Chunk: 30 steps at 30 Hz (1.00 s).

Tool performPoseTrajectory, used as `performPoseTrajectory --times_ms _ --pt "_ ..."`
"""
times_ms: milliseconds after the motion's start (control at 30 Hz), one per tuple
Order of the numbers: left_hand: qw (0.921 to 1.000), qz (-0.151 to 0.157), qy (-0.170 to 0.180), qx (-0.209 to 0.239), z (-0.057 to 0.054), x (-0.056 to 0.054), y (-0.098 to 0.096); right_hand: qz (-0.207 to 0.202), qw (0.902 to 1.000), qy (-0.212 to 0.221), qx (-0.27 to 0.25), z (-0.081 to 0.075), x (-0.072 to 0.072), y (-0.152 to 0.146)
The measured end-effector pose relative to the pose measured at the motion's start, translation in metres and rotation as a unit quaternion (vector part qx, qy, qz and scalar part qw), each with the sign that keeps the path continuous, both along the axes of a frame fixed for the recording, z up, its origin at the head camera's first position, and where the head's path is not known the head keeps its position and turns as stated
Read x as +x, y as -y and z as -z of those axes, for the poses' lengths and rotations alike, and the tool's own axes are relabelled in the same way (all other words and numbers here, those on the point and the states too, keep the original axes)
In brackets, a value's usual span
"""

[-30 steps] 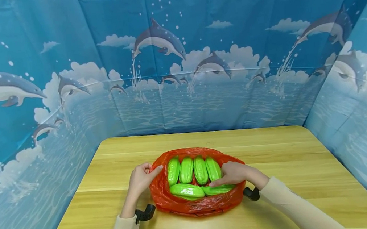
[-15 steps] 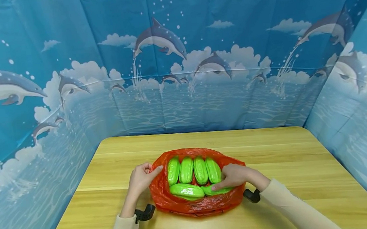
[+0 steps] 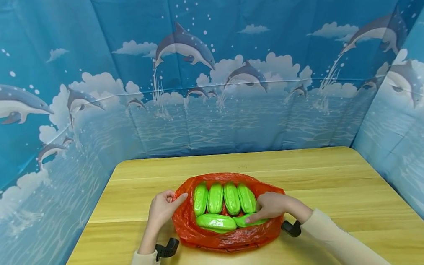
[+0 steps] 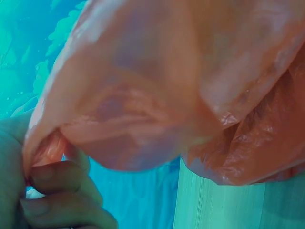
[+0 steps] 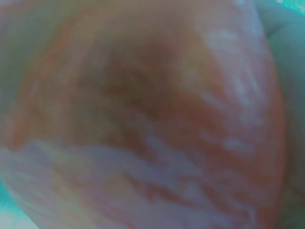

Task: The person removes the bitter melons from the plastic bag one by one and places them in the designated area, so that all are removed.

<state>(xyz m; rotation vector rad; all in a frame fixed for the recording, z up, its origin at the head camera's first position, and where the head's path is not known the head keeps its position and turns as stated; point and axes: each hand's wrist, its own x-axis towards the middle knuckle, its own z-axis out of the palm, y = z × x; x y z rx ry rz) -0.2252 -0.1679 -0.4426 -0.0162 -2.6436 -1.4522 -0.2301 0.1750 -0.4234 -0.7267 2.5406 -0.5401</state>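
Note:
A red plastic bag lies wide open on the table. Inside it, several glossy green gourd-like vegetables stand in a back row, and two more lie crosswise in front. At the bag's left rim, my left hand pinches the plastic; curled fingers grip a fold of it in the left wrist view. My right hand reaches in over the right side and holds the front right green gourd, thumb across its top. Its other fingers are mostly hidden. Blurred red plastic fills most of the right wrist view.
A light wooden table carries the bag near its middle. Blue dolphin-print curtains surround its back and sides. Black wrist devices sit on both forearms, close to the bag's sides.
My right hand has shifted slightly, and its thumb has moved a little right and toward me along the front right gourd. The left hand still holds the rim.

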Motion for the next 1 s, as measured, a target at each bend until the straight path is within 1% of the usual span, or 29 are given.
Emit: performPoseTrajectory --times_ms 200,567,1000 --pt "1.0000 0.000 0.004 0.000 -0.0010 0.0001 -0.0007 -0.004 0.9999 0.009 -0.009 0.0012 0.0012 -0.0017" --pt "1.0000 0.002 0.000 -0.004 0.0005 0.0003 0.0007 -0.005 0.9997 0.017 -0.018 0.0073 0.0005 -0.0027" --pt "1.0000 0.004 0.000 -0.008 -0.0024 0.0015 0.0003 -0.006 0.9998 0.010 -0.016 0.0084 0.0010 -0.0045"
